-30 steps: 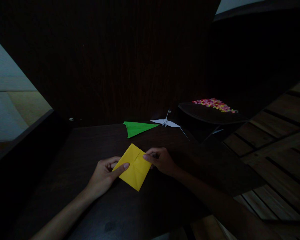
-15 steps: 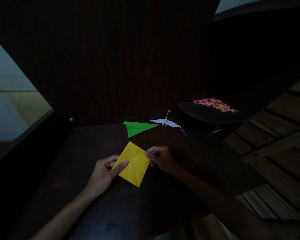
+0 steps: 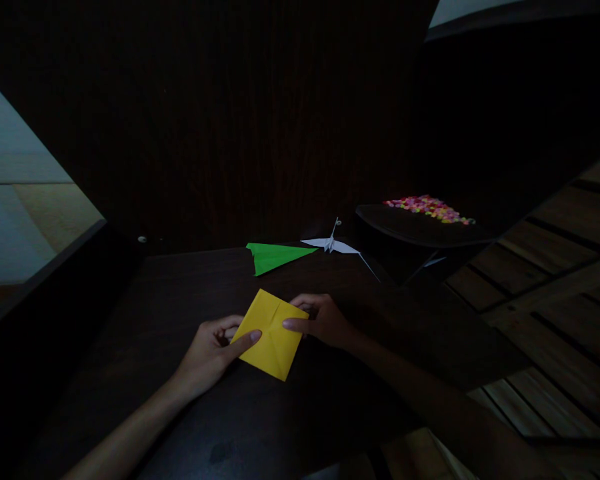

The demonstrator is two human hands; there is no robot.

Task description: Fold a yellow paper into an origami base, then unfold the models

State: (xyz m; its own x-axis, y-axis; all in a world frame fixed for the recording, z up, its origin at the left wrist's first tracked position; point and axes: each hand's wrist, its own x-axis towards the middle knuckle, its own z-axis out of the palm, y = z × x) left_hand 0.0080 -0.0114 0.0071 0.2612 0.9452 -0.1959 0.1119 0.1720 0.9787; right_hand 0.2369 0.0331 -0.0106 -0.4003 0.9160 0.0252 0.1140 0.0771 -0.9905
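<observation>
Both hands held a folded yellow sheet at lower centre of frame.

The left hand [image 3: 210, 350] pinched the yellow sheet [image 3: 271, 334] at its left edge, thumb on top; the right hand [image 3: 323, 320] gripped the right edge, forefinger laid across the top. The sheet lay creased on the dark table [image 3: 180, 300]. Risk: uneven pressure from either thumb could skew the crease, and the dim light could hide misaligned edges. Beyond, a green plane [image 3: 275, 256] and a white crane [image 3: 333, 245] sat at the table's far edge. A tray of coloured bits [image 3: 427, 208] stood at right, above a plank floor [image 3: 555, 280].
</observation>
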